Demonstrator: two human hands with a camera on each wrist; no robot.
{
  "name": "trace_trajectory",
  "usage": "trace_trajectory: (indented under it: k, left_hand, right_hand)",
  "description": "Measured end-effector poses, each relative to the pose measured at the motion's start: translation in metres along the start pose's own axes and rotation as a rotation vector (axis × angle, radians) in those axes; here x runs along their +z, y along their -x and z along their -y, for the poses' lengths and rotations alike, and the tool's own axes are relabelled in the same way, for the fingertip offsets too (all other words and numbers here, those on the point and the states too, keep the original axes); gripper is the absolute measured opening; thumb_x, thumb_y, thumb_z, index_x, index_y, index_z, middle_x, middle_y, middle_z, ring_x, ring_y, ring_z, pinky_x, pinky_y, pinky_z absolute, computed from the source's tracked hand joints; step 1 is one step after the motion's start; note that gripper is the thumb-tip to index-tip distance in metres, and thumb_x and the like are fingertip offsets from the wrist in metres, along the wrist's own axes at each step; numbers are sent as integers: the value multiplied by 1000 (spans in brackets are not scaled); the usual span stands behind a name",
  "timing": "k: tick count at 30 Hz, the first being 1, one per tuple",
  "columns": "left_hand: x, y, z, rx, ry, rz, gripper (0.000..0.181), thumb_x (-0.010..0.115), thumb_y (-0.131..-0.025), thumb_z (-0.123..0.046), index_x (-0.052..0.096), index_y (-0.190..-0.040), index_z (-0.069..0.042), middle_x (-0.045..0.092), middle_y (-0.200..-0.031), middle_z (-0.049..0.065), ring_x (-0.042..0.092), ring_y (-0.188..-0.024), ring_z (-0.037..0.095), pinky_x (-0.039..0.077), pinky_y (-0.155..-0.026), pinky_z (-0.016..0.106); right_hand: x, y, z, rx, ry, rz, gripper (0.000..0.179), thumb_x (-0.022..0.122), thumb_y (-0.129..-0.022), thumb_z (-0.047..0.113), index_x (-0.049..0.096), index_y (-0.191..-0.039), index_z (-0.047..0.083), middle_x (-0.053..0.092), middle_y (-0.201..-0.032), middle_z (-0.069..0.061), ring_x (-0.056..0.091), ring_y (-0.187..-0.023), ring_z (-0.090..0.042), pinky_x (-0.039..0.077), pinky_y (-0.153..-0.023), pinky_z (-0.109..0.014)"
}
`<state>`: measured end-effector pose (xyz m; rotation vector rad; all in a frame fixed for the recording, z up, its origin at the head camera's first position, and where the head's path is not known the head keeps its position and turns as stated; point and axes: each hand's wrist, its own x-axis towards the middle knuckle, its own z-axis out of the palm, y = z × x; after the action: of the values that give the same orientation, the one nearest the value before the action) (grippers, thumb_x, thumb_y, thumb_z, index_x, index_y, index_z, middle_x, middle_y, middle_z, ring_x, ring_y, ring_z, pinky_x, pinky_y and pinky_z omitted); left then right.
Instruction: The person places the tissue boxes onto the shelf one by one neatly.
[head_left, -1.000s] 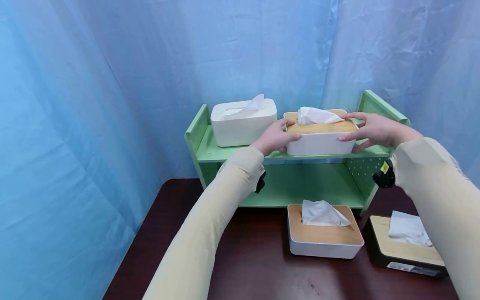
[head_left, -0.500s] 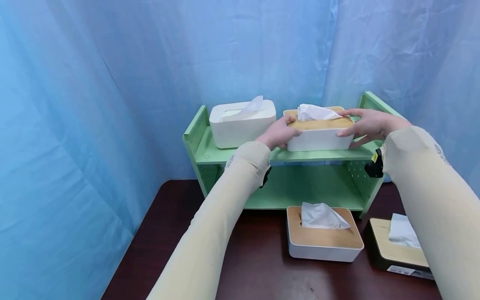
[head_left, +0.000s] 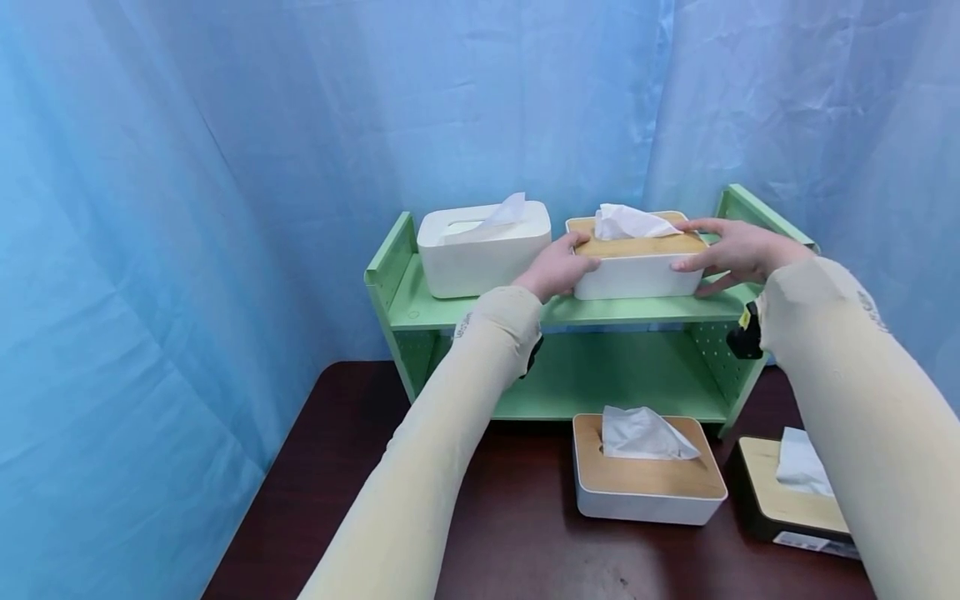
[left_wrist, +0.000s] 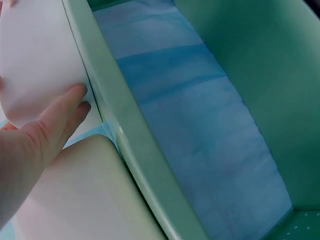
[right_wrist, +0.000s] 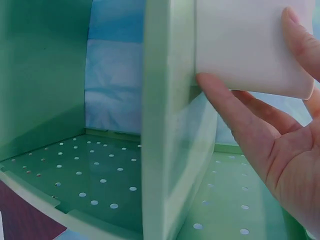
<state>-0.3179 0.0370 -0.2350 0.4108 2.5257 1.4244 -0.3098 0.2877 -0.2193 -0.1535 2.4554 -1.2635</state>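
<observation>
A white tissue box with a wooden lid (head_left: 637,275) sits on the top deck of the green shelf (head_left: 600,311), a white tissue sticking out of its slot. My left hand (head_left: 553,267) grips its left end, thumb at the front. The right hand (head_left: 738,250) holds the other end, thumb on the front wall and fingers around the side. In the right wrist view, fingertips touch the white wall of the box (right_wrist: 245,45) close to the shelf deck. An all-white tissue box (head_left: 483,262) stands just left of my left hand, also seen low in the left wrist view.
On the dark table (head_left: 517,533) before the shelf lies another wood-lidded white tissue box (head_left: 652,487). A black tissue box with a pale wooden lid (head_left: 795,500) is to its right, partly behind the right sleeve. Green side panels (head_left: 393,258) rise at both shelf ends.
Both hands have pushed the wood-lidded box a little farther back on the top deck. Most of that shift came in the first half second. The other boxes have stayed put.
</observation>
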Motion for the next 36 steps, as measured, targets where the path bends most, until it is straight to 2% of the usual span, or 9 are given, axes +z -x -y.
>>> trace_trajectory:
  k: [4, 7, 10, 13, 18, 22, 26, 30, 36]
  left_hand:
    - [2, 1, 2, 29, -67, -60, 53, 54, -96, -25, 38, -146, -16, 39, -150, 3, 41, -133, 16, 36, -106, 29]
    - [3, 2, 5, 49, -64, -95, 53, 54, -96, -26, 38, -146, -16, 40, -149, 4, 41, -133, 17, 35, -107, 28]
    - [2, 4, 8, 63, -31, -127, 54, 54, -96, -26, 38, -146, -14, 42, -147, 6, 42, -133, 18, 36, -106, 29]
    - [2, 8, 11, 68, 4, -141, 55, 56, -95, -27, 38, -145, -15, 41, -148, 5, 40, -134, 17, 36, -107, 30]
    - [6, 16, 17, 75, 71, -124, 57, 59, -94, -27, 38, -146, -18, 40, -148, 6, 41, -133, 19, 43, -100, 33]
    - [8, 24, 23, 83, 191, -106, 57, 59, -94, -23, 36, -147, -21, 38, -148, 9, 40, -134, 23, 49, -93, 37]
    - [8, 29, 29, 98, 306, -100, 58, 58, -94, -18, 35, -147, -22, 38, -147, 11, 43, -132, 25, 50, -92, 38]
    - [7, 32, 37, 117, 361, -100, 56, 58, -95, -15, 37, -146, -21, 41, -144, 14, 49, -126, 28, 49, -94, 38]
    - [6, 36, 47, 124, 428, -101, 51, 57, -95, -15, 41, -143, -15, 44, -142, 15, 54, -121, 29, 49, -94, 37]
  right_hand:
    - [3, -1, -4, -13, -2, -20, 88, 60, -94, 25, -4, -153, 16, 11, -147, -36, 54, -111, -32, 54, -84, -44]
    - [5, -2, -5, -23, 16, -37, 90, 60, -93, 29, -8, -152, 19, 13, -148, -35, 57, -106, -24, 54, -85, -41]
    - [7, -2, -3, -35, 14, -47, 94, 60, -94, 31, -15, -150, 24, 13, -149, -36, 53, -116, -35, 53, -86, -41]
    - [9, -1, -3, -49, 18, -54, 96, 58, -94, 31, -21, -147, 27, 8, -150, -37, 35, -131, -48, 52, -87, -43]
    - [14, 8, -10, -77, 34, -114, 99, 58, -95, 27, -27, -144, 27, -2, -151, -36, 22, -136, -50, 44, -96, -53]
    - [22, 14, -21, -102, 129, -218, 105, 63, -91, 31, -29, -144, 29, 13, -148, -40, 23, -134, -52, 34, -100, -62]
    - [33, 18, -29, -129, 209, -309, 106, 64, -90, 33, -25, -146, 28, 32, -140, -40, 34, -127, -53, 36, -95, -64]
    - [43, 21, -33, -163, 202, -348, 103, 63, -91, 29, -21, -149, 23, 34, -137, -41, 39, -125, -53, 40, -94, -62]
    - [54, 28, -40, -210, 187, -387, 96, 62, -92, 27, -12, -152, 17, 34, -138, -40, 36, -126, -53, 36, -97, -62]
